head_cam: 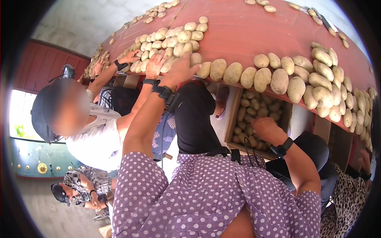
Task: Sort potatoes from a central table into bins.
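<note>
My left hand (182, 69) rests at the front edge of the red table (238, 35), over potatoes at the end of a heap (184, 36). Its thumb points right, towards a single potato (204, 70) on the edge; whether the hand grips one is hidden. Lower down, my right hand (267, 130) reaches into a cardboard box (234, 107) of loose potatoes (250, 110) below the table edge. Its fingers are curled and partly hidden, so I cannot tell if they hold a potato. Black bands circle both my wrists.
A potato row (233, 73) along the edge leads to a larger heap (323, 77) on the right. Close by my left hand, a co-worker's hand (154, 66) lies on potatoes. Another person (86, 189) sits at the lower left. A patterned sleeve (348, 190) shows at right.
</note>
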The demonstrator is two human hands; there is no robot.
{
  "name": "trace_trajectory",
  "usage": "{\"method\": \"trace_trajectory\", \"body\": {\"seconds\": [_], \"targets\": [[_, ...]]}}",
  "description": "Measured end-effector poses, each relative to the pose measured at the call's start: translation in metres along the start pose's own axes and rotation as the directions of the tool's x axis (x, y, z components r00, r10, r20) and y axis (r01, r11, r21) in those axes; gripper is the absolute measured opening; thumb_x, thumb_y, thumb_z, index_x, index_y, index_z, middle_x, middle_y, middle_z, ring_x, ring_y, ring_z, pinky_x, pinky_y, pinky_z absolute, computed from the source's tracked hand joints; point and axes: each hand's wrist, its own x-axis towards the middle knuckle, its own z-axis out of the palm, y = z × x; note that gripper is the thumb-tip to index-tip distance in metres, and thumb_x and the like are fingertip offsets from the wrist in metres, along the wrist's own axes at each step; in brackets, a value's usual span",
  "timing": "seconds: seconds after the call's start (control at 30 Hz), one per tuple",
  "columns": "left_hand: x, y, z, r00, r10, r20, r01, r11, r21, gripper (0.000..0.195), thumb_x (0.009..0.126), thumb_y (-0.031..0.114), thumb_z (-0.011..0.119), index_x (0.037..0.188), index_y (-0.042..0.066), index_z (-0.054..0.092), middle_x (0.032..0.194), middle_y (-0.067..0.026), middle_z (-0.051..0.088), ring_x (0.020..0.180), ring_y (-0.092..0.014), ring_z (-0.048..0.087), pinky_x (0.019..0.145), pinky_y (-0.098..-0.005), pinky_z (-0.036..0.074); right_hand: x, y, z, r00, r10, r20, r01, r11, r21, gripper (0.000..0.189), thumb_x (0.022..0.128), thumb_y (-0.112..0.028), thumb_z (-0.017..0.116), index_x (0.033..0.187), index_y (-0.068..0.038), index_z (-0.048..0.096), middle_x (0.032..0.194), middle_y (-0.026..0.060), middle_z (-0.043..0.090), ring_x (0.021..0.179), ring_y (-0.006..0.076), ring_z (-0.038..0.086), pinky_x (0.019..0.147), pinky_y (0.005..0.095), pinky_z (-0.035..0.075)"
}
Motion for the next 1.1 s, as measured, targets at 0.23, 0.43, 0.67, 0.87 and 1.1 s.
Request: {"method": "trace_trajectory", "body": {"seconds": [0.23,0.43,0.67,0.87,1.1], "targets": [[0.013,0.0,0.013,0.981,0.048,-0.186,-0.018,0.987,0.161,0.05,0.083,0.028,0.061,0.121,-0.003,0.05,0.103,-0.0253,0.062,0.098,-0.042,0.058,0.086,-0.0487,0.047,-0.001,-0.003,0.005,0.996,-0.038,-0.075,0.032,0.996,-0.079,0.017,0.084,-0.012,0.052,0.094,-0.003,0.061,0.077,0.0143,0.061,0.071,0.0317,0.064,0.061,0.0428,0.051],[0.0,-0.008,0.009,0.919,0.37,-0.133,-0.345,0.921,0.183,0.054,0.073,0.007,0.066,0.124,0.001,0.048,0.127,-0.0205,0.052,0.116,-0.041,0.049,0.099,-0.0444,0.042,-0.004,-0.004,0.007,0.994,-0.051,-0.101,0.038,0.991,-0.13,0.018,0.084,-0.012,0.053,0.096,-0.003,0.062,0.076,0.014,0.061,0.068,0.0307,0.064,0.057,0.0426,0.05],[-0.016,0.011,0.022,0.892,0.402,-0.207,-0.374,0.913,0.165,0.079,0.056,0.007,0.085,0.123,0.002,0.044,0.136,-0.0201,0.042,0.125,-0.039,0.042,0.103,-0.0436,0.039,-0.005,-0.001,0.017,0.972,-0.106,-0.211,0.058,0.973,-0.222,0.008,0.077,-0.012,0.056,0.08,-0.008,0.063,0.074,0.0095,0.064,0.064,0.0234,0.066,0.051,0.0369,0.049],[-0.018,0.014,0.019,0.864,0.456,-0.216,-0.417,0.886,0.201,0.073,0.058,0.009,0.084,0.118,0.0,0.044,0.134,-0.0178,0.044,0.12,-0.04,0.047,0.098,-0.0437,0.043,-0.003,0.002,0.025,0.979,-0.084,-0.186,0.042,0.975,-0.22,0.01,0.077,-0.012,0.056,0.082,-0.008,0.064,0.075,0.0095,0.065,0.067,0.0241,0.066,0.055,0.0381,0.05],[-0.022,0.025,0.044,0.876,0.328,-0.354,-0.255,0.937,0.238,0.057,0.063,0.002,0.075,0.111,0.001,0.046,0.122,-0.0162,0.049,0.109,-0.039,0.052,0.089,-0.0445,0.046,0.002,0.001,0.03,0.997,-0.029,-0.068,0.017,0.987,-0.163,0.013,0.079,-0.012,0.056,0.085,-0.006,0.066,0.083,0.0112,0.067,0.077,0.0267,0.069,0.061,0.0388,0.053]]}}
